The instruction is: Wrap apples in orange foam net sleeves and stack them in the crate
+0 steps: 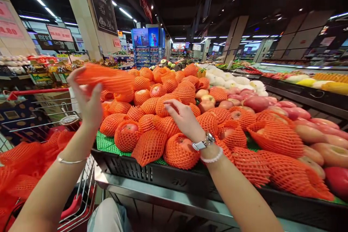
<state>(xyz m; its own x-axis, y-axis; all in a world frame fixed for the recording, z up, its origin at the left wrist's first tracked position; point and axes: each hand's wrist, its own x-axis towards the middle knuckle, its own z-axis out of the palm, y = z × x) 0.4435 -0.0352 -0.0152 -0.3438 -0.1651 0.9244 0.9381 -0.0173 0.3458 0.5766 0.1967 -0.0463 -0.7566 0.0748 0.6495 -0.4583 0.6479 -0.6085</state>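
Note:
My left hand (91, 103) is raised at the left of the display, its fingers and thumb closed round an orange foam net sleeve (112, 79). That sleeve is smeared by motion and stretches to the right; whether fruit is inside I cannot tell. My right hand (185, 117) hovers over or rests on the pile, palm down, fingers apart and slightly bent, with no item visible in it. Beneath it lie apples in orange foam nets (182, 150), filling a black crate (125, 165) lined with green matting (107, 145).
Bare apples (257, 104) and white-netted fruit (217, 76) lie farther right and back. At the left stands a shopping cart (40, 92), with loose orange foam nets (24, 170) heaped beside my left arm. A metal rail (163, 192) runs along the stand's front.

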